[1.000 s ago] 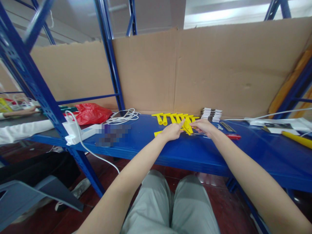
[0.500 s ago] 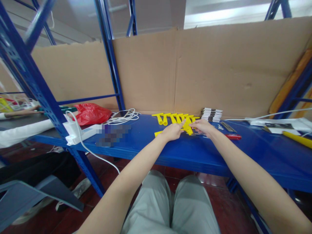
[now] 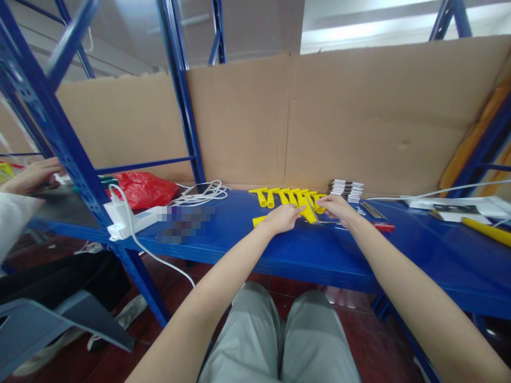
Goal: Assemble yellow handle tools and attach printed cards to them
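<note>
My left hand (image 3: 282, 218) is closed on a yellow T-shaped plastic piece (image 3: 308, 214), held just above the blue shelf. Beside it, my right hand (image 3: 336, 207) has its fingers pinched together; what they hold, if anything, is too small to make out. A thin greyish strip shows at the held piece, between the hands. Behind them, several like yellow pieces (image 3: 270, 199) stand in a row. Another yellow part (image 3: 258, 220) lies partly hidden by my left wrist. Under my right hand lies a red-handled tool (image 3: 384, 227) with a thin metal shaft pointing left.
Small black-and-white packs (image 3: 346, 190) are stacked by the cardboard wall (image 3: 239, 122). A white power strip (image 3: 143, 217), coiled white cable (image 3: 207, 192) and red plastic bag (image 3: 147, 189) lie left. A yellow tube-like object (image 3: 487, 231) lies right. Another person's hand (image 3: 34, 174) is far left.
My right hand has drawn slightly back from the yellow piece, uncovering a thin greyish strip. My left hand stays nearly in place. The other person's arm at far left has pulled back.
</note>
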Demonstrator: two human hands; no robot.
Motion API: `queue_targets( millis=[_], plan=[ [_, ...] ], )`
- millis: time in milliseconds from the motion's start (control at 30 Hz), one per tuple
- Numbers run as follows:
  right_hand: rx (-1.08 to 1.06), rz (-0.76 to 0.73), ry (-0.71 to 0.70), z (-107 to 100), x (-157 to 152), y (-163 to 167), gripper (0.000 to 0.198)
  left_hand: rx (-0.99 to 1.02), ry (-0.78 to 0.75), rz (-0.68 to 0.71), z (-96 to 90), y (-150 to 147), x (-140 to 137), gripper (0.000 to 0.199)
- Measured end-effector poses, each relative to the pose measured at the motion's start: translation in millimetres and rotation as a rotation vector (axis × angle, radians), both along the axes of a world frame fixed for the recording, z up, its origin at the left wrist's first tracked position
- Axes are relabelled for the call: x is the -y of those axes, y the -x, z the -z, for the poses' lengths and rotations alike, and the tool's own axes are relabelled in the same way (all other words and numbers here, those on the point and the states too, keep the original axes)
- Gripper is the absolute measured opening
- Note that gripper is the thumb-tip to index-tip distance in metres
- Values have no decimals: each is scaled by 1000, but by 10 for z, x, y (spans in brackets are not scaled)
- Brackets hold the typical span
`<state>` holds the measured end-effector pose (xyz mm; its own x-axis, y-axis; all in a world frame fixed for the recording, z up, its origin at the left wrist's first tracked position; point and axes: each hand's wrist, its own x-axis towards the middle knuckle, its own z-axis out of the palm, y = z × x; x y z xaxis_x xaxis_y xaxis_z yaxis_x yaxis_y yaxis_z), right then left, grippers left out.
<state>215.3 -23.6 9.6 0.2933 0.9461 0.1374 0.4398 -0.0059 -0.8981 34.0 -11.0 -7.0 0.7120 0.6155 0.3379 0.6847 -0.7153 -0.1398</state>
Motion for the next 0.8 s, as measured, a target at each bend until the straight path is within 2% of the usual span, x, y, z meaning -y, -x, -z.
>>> queue_targets(
  millis=[367, 467, 700, 800],
  plan=[
    [-317, -188, 65, 152, -169, -69, 4, -35, -77, 106, 56, -44, 27, 45],
    [-348, -190, 66, 167, -191, -82, 2, -47, -82, 116, 48, -44, 43, 45],
    [-305, -193, 39, 168, -179, -28, 4, -78, -107, 81, 32, -40, 85, 47],
    [-88, -204, -5, 154, -197, -116, 9, -94, -104, 49, 20, -36, 103, 46]
  ],
)
